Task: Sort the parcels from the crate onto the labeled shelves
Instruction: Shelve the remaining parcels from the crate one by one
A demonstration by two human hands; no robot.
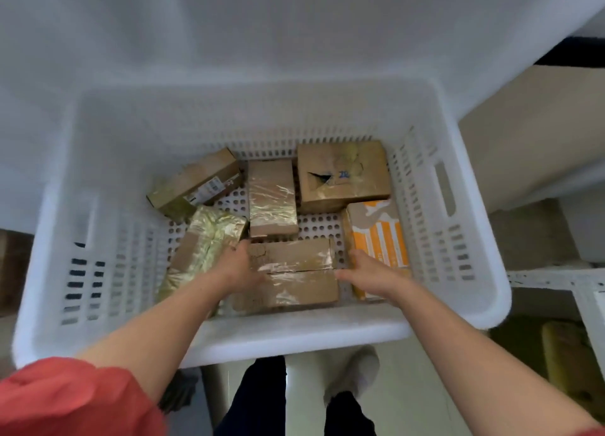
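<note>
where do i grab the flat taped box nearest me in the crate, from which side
By its two short ends, reaching from above. The taped cardboard box lies flat along the near wall of the white crate, with gaps at its ends beside the shiny wrapped parcel and orange-and-white parcel. The left hand and right hand sit at those ends.

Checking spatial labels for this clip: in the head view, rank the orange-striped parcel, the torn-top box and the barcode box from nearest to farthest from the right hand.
1. orange-striped parcel, directly beside the right hand.
2. torn-top box, far right corner of the crate.
3. barcode box, far left corner.
</note>
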